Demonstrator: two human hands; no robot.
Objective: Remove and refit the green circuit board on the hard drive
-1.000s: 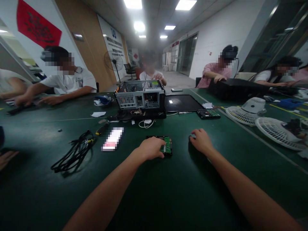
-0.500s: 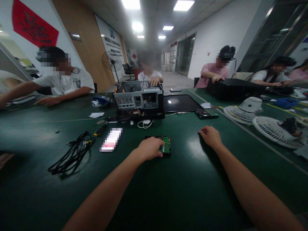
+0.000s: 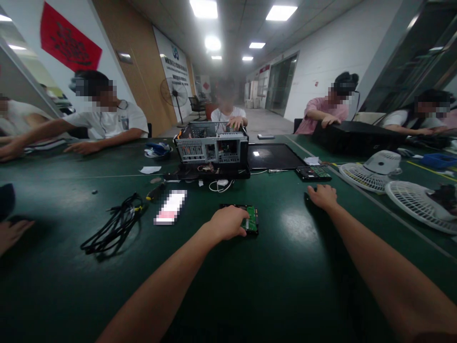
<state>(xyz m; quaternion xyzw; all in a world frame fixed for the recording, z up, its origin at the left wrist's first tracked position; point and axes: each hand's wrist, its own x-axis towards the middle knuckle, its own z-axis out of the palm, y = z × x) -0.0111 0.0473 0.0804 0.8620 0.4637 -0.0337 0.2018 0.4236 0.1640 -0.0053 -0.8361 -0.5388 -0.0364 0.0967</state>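
My left hand (image 3: 228, 223) is closed over a hard drive (image 3: 253, 220) lying flat on the green table. Its green circuit board faces up, and my palm covers the drive's left part. My right hand (image 3: 323, 196) is low over the table, fingers apart with nothing visible in them. Just beyond it lies a second hard drive (image 3: 314, 173), which it does not appear to touch. An opened computer case (image 3: 210, 147) stands past both hands, with a person's hand (image 3: 235, 122) on its top.
A phone (image 3: 171, 207), a screwdriver (image 3: 155, 193) and a coiled black cable (image 3: 116, 226) lie left. A black panel (image 3: 274, 156) lies beside the case. White fan parts (image 3: 371, 171) stand right. Several people sit around the table; one hand (image 3: 16, 233) reaches in at left.
The view has turned slightly left. My right hand has moved a little right and forward toward the second drive, its fingers spreading. My left hand stays on the first drive.
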